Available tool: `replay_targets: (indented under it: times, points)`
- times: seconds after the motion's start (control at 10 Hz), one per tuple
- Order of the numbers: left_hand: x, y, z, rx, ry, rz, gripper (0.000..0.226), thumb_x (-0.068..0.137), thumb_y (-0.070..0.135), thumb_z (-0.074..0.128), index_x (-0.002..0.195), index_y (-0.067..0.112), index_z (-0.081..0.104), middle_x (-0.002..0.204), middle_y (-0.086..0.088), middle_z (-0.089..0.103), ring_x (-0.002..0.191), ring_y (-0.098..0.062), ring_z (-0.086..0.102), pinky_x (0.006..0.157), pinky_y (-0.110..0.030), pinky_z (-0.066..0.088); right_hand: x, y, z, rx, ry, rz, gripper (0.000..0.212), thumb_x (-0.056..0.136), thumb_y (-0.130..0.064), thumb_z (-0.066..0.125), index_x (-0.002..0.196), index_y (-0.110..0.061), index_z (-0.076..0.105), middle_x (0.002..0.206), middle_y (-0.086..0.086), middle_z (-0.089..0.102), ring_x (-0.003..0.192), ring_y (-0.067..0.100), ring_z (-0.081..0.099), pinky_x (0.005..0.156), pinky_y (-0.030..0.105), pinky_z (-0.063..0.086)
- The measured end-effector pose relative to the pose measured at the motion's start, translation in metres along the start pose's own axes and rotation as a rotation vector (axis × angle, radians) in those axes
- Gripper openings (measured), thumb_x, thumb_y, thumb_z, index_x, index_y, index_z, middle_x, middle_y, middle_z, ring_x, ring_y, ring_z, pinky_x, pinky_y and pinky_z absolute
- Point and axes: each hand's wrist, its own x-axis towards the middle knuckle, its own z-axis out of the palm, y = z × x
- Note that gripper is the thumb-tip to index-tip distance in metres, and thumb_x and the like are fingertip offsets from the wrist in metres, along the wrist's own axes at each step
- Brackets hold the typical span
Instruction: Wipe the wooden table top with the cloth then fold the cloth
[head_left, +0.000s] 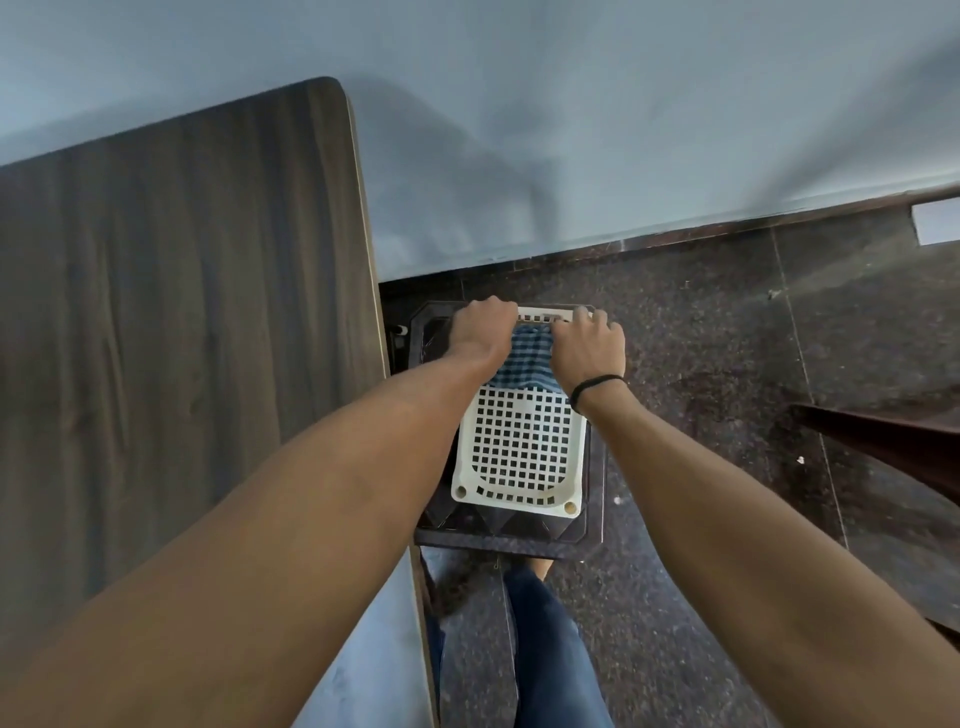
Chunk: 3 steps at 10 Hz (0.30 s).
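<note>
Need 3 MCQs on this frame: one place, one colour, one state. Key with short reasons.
1. Where is the cloth?
A. on the floor
B. in the white basket
C. over a shoulder

2. What colour is it?
A. blue check
B. plain red
C. yellow

3. What is its state?
A. nobody touches it
B. one hand alone lifts it
C. left hand and right hand both grip it

Key:
1. B: it lies at the basket's far end, right of the wooden table.
2. A: blue checks show between the hands.
3. C: both hands curl at its far edge.
</note>
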Motion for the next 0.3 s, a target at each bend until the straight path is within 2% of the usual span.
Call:
replay_targets:
  times: [0.1,0.2,0.3]
  points:
    - [-0.011,0.003,-0.009,0.082,0.013,0.038,0.016,0.094,0.013,0.055,0.079,0.021,0.054,0.084,-0.004,0.068,0.069,-0.025,0.06,0.058,-0.035,0.041,-0.007,0.003,-0.006,0.025,-0.021,0.015,0.029,0.098,-0.013,0.042,0.109,-0.016,0.069,0.105,0.01,0.066,0.102,0.033,0.061,0.077,0.041,0.05]
    - [-0.023,0.001,-0.039,0.106,0.032,0.045,0.017,0.09,0.004,0.057,0.084,0.02,0.06,0.088,-0.004,0.07,0.08,-0.028,0.067,0.059,-0.035,0.04,-0.014,0.006,-0.029,0.077,-0.042,0.038,0.025,0.094,-0.012,0.046,0.107,-0.012,0.068,0.104,0.01,0.066,0.099,0.033,0.062,0.071,0.039,0.048]
    - [-0.023,-0.005,-0.083,0.08,0.142,0.106,0.018,0.088,0.001,0.058,0.1,0.013,0.063,0.101,-0.008,0.068,0.093,-0.031,0.065,0.066,-0.037,0.042,-0.012,0.004,-0.064,0.121,0.03,0.053,0.02,0.09,-0.013,0.052,0.103,-0.01,0.067,0.103,0.011,0.064,0.097,0.034,0.061,0.071,0.04,0.048]
